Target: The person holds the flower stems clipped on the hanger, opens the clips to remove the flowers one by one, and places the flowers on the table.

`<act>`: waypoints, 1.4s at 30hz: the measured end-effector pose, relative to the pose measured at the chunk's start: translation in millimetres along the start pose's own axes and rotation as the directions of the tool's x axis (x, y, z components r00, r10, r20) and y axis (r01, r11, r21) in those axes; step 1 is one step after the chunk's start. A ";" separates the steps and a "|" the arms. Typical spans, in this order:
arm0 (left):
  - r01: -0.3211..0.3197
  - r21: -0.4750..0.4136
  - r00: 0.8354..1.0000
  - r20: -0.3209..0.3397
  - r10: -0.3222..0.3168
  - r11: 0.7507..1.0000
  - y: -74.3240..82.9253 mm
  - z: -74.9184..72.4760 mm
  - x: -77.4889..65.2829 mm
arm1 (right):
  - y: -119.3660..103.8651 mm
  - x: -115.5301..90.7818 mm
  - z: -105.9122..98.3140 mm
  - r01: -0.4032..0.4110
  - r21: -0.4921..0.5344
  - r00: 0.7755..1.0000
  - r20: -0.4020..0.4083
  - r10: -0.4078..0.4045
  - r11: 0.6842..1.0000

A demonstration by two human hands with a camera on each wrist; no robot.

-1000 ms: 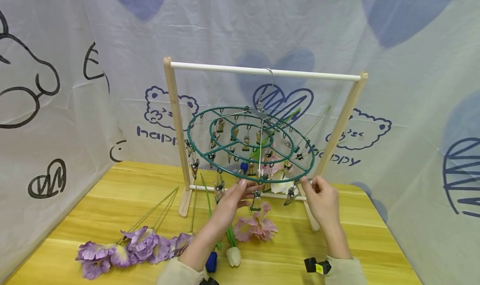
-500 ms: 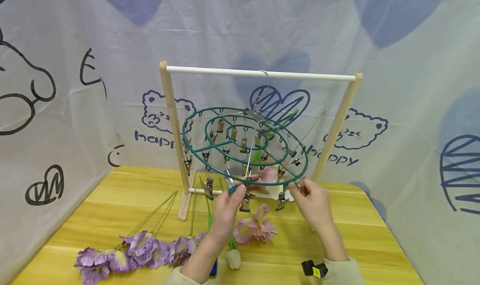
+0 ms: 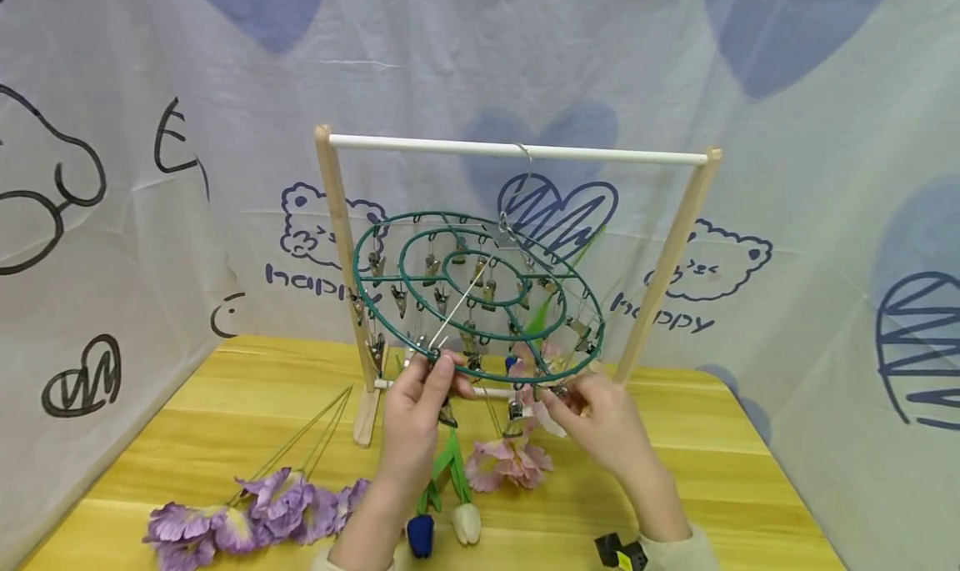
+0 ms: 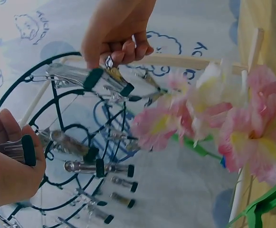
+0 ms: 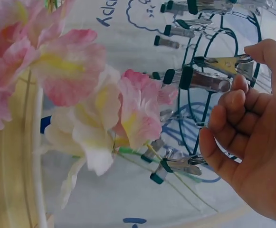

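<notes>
A round hanger with dark green rings (image 3: 495, 378) and several metal clips hangs from a white bar (image 3: 450, 145). My left hand (image 3: 416, 413) grips its front rim left of centre, thumb on top; one clip (image 4: 16, 151) lies against that hand's fingers. At the rim's front right, my right hand (image 3: 603, 417) pinches a metal clip (image 5: 233, 64) near its upper end, the other fingers curled beneath. A white thin cord (image 3: 461, 304) slants down to the rim beside my left hand. Pink and white flowers (image 5: 88, 123) hang beyond the front rim, their stems partly hidden.
A wooden frame (image 3: 678, 262) holds the bar on the yellow table (image 3: 720, 488). Purple flowers (image 3: 262, 508) lie at front left. A blue tulip (image 3: 421, 536), a white tulip (image 3: 467, 523) and a pink flower (image 3: 510, 464) lie under the hanger. Printed cloth hangs behind.
The hanger has turned, its front rim swinging left and the cord's lower end going with it. My left hand has moved left on the rim; my right hand has shifted left and slightly down.
</notes>
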State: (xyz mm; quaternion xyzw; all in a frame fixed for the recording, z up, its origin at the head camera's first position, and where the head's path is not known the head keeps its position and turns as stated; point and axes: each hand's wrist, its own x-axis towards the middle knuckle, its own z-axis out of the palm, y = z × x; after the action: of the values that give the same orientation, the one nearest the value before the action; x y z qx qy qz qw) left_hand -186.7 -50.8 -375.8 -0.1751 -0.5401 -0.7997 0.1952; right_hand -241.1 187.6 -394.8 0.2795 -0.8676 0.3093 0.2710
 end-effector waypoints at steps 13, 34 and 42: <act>0.035 -0.105 0.999 0.000 -0.035 0.994 25.1 -32.0 8.3 | -0.2 0.7 -20.6 0.395 0.163 0.859 -0.414 -0.301 0.904; 0.133 -0.251 0.984 0.151 -0.097 0.959 17.3 -56.8 31.3 | 24.5 1.0 -25.6 -0.085 0.203 0.961 -0.243 0.134 0.975; 0.229 -0.354 0.972 0.131 -0.194 0.907 13.9 -75.2 46.1 | 16.5 4.9 -20.9 0.189 0.167 0.922 -0.369 -0.116 0.968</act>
State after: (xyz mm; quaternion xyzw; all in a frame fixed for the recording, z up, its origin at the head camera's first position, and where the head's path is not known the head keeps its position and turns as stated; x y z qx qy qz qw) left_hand -224.8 -131.3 -368.9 -0.1856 -0.4055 -0.8939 0.0460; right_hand -249.0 211.2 -384.2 0.3115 -0.7442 0.4180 0.4176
